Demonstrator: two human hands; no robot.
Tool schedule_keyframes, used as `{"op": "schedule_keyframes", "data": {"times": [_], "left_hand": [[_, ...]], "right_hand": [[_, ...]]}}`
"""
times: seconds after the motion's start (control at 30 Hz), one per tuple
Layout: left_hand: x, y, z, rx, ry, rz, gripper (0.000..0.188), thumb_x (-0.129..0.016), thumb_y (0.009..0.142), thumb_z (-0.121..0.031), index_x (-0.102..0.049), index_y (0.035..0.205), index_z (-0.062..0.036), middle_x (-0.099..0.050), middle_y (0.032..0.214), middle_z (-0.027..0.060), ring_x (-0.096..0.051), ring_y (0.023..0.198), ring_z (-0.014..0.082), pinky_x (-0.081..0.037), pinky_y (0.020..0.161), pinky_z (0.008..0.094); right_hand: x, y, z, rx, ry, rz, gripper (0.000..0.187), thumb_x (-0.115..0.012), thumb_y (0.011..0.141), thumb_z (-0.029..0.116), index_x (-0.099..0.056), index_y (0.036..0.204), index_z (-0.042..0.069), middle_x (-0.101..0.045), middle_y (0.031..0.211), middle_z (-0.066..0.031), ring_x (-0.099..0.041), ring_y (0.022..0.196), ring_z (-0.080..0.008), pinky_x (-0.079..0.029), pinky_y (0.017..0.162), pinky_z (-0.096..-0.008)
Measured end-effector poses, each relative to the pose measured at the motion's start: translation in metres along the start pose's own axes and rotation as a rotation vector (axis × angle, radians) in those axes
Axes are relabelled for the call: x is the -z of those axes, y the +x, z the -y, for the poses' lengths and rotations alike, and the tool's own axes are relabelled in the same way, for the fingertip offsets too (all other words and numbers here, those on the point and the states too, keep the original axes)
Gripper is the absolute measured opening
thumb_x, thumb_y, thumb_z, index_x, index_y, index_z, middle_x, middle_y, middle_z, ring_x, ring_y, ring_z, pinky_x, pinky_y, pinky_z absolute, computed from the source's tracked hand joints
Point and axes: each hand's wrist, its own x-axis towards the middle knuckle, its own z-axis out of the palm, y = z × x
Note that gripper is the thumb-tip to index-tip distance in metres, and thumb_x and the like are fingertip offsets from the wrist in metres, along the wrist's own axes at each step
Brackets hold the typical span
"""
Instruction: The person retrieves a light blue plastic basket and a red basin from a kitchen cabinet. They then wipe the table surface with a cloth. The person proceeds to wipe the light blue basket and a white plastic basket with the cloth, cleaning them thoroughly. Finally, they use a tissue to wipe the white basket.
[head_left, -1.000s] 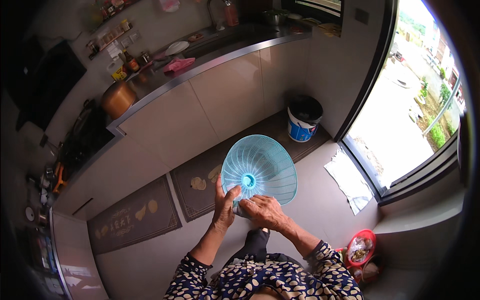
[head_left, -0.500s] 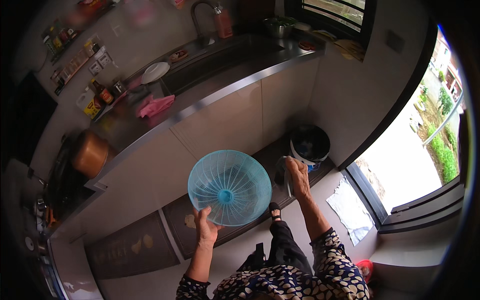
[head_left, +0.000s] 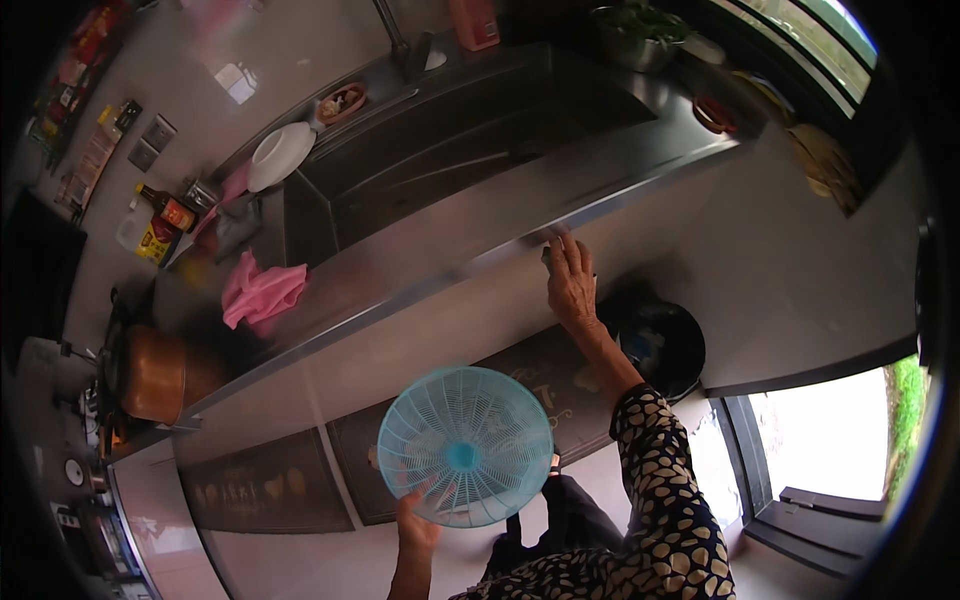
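Note:
A round light-blue plastic colander [head_left: 465, 420] is held out low in front of me, its open slotted bowl facing up. My left hand [head_left: 415, 515] grips its near rim, with the thumb on the inside. My right hand [head_left: 572, 285] is raised at the front edge of the steel counter [head_left: 520, 235], palm down with the fingers curled. Something dark shows at its fingertips, blurred and mostly covered by the hand. Beyond that edge lies the steel sink [head_left: 430, 165].
A pink cloth [head_left: 262, 292], a white plate [head_left: 282, 157] and sauce bottle [head_left: 170, 208] sit left along the counter. A copper-coloured pot [head_left: 150, 375] stands farther left. A metal bowl of greens [head_left: 640, 40] is at back right; below, a black-lined bin [head_left: 660, 345] by the doorway.
My right hand has gone from beside the bin up to the counter edge. The colander, still in my left hand, sits slightly lower in view. The view has shifted closer to the sink.

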Motion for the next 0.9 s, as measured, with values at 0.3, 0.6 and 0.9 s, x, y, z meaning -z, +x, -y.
{"op": "schedule_keyframes", "data": {"times": [0.3,0.6,0.9], "left_hand": [[0.016,0.035,0.035,0.025,-0.004,0.054,0.076,-0.056,0.079,-0.034,-0.020,0.143,-0.0143,-0.040,0.133,0.0207,-0.040,0.121,0.0455,-0.041,0.081,0.0747],[0.066,-0.001,0.076,-0.076,-0.051,-0.012,0.067,-0.055,0.080,-0.027,-0.029,0.139,-0.0088,-0.043,0.132,0.0166,-0.047,0.120,0.0332,-0.041,0.100,0.0510],[0.099,-0.093,0.133,0.065,0.227,-0.087,0.080,-0.059,0.071,-0.026,-0.023,0.141,-0.0123,-0.045,0.124,0.0154,-0.055,0.106,0.0348,-0.059,0.057,0.0484]], "right_hand": [[-0.027,0.027,-0.028,0.214,-0.249,-0.048,0.029,-0.055,0.078,0.008,-0.058,0.107,0.007,-0.056,0.105,-0.0104,-0.050,0.105,-0.0310,-0.038,0.088,-0.0462],[0.021,0.014,-0.012,0.269,-0.217,0.014,0.044,-0.055,0.076,0.002,-0.050,0.119,0.004,-0.052,0.119,-0.0118,-0.047,0.116,-0.0294,-0.040,0.078,-0.0403],[0.150,-0.100,0.046,0.266,-0.103,0.198,0.054,-0.059,0.062,0.002,-0.051,0.116,0.000,-0.050,0.107,-0.0152,-0.048,0.103,-0.0354,-0.045,0.080,-0.0424]]}}
